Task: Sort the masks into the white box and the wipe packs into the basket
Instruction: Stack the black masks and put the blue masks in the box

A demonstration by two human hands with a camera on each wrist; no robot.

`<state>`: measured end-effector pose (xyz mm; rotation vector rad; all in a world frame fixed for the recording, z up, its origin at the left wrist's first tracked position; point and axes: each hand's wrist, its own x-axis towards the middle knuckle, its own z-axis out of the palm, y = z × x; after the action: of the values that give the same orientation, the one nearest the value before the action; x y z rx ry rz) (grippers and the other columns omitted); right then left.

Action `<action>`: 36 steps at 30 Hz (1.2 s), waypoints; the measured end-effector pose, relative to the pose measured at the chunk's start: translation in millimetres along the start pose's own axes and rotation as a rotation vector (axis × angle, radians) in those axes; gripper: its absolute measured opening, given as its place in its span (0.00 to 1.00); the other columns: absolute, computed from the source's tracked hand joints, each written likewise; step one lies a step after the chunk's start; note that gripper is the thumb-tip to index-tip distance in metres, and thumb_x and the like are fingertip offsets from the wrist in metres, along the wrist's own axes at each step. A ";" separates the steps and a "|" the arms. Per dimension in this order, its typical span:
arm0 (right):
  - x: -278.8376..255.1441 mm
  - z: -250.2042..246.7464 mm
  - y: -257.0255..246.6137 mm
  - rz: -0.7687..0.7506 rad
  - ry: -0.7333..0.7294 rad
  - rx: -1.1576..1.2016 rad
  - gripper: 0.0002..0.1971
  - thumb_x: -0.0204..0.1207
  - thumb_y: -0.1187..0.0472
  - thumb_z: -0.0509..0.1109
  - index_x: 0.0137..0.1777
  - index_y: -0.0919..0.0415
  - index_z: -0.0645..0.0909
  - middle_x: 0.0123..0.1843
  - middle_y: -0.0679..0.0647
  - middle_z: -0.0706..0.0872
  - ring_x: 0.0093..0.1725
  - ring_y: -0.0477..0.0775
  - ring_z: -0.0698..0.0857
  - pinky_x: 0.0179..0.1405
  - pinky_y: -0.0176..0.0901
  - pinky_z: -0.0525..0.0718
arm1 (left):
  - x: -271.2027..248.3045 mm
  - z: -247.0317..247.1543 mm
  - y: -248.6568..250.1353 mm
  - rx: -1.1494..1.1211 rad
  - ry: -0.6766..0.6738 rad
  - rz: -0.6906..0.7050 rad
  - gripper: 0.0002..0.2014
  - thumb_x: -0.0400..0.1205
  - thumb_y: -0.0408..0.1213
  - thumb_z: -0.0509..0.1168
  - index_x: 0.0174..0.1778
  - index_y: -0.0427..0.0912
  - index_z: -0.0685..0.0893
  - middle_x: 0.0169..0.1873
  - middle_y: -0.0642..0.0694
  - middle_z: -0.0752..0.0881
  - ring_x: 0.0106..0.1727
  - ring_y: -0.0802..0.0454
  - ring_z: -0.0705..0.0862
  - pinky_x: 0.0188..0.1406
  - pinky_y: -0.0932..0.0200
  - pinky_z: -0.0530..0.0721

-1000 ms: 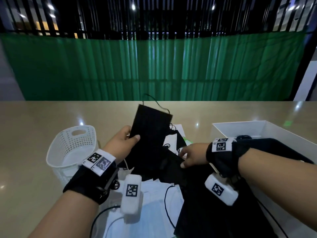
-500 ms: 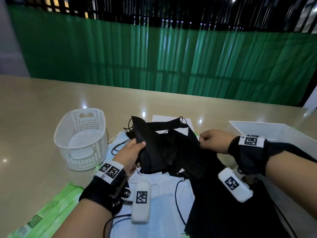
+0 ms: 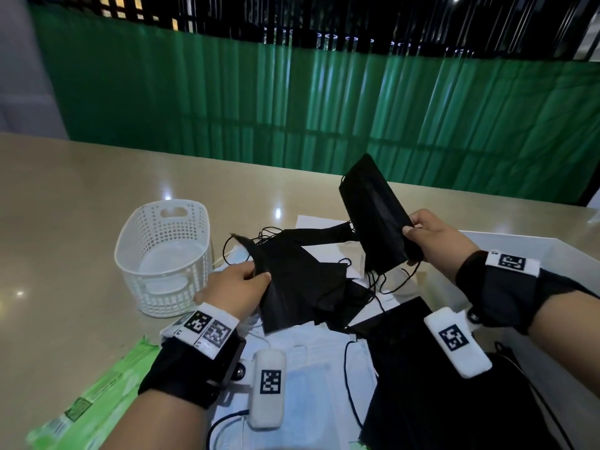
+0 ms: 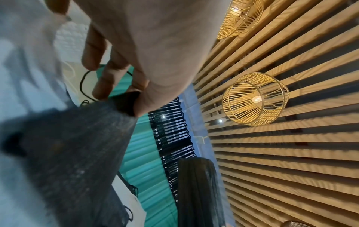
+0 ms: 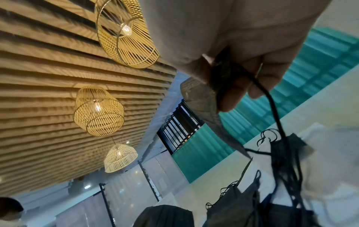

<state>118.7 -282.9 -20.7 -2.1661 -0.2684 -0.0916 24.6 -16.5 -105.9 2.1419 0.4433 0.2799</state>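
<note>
My right hand (image 3: pixel 418 233) pinches a black mask (image 3: pixel 373 209) and holds it tilted in the air, ear loops dangling, left of the white box (image 3: pixel 571 264). In the right wrist view the same hand (image 5: pixel 227 79) grips the mask's edge (image 5: pixel 202 101). My left hand (image 3: pixel 256 277) pinches the edge of another black mask (image 3: pixel 292 284) lying on the pile; the left wrist view shows that pinch (image 4: pixel 132 104) on dark fabric (image 4: pixel 73 153). Pale blue masks (image 3: pixel 311 378) lie under the black ones. A green wipe pack (image 3: pixel 97 397) lies at the near left. The white basket (image 3: pixel 162 254) holds nothing.
More black masks (image 3: pixel 422 401) lie at the near right beside the box. White paper (image 3: pixel 321 222) lies under the pile. A green curtain (image 3: pixel 324 108) hangs behind the beige table (image 3: pixel 65 222).
My right hand has lifted one black mask up and to the right, away from the pile. My left hand stays low, still pinching the other black mask.
</note>
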 end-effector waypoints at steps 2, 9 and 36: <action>0.0 1.7 -0.8 0.029 -0.070 0.194 0.11 0.83 0.68 0.58 0.39 0.59 0.70 0.31 0.60 0.77 0.28 0.56 0.76 0.29 0.45 0.77 | -5.8 4.3 9.4 -0.385 0.005 0.063 0.06 0.81 0.44 0.62 0.41 0.54 0.84 0.40 0.50 0.89 0.47 0.49 0.87 0.47 0.57 0.83; -8.7 0.1 -8.4 0.052 -0.291 0.650 0.10 0.83 0.69 0.52 0.41 0.62 0.72 0.26 0.55 0.79 0.21 0.48 0.75 0.20 0.37 0.74 | -26.7 18.5 38.0 -1.437 -0.292 -0.009 0.14 0.84 0.24 0.52 0.60 0.35 0.79 0.51 0.37 0.89 0.50 0.45 0.89 0.51 0.50 0.88; -15.2 21.8 6.3 0.042 -0.637 -0.284 0.04 0.84 0.58 0.58 0.50 0.56 0.72 0.26 0.49 0.81 0.20 0.47 0.76 0.18 0.35 0.70 | -32.9 71.8 29.0 -1.286 -0.708 -0.192 0.24 0.77 0.42 0.66 0.67 0.34 0.78 0.62 0.34 0.84 0.63 0.38 0.83 0.60 0.38 0.82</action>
<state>104.5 -270.9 -40.7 -2.4297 -0.5989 0.6289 26.4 -98.6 -123.9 0.8174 -0.0076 -0.2685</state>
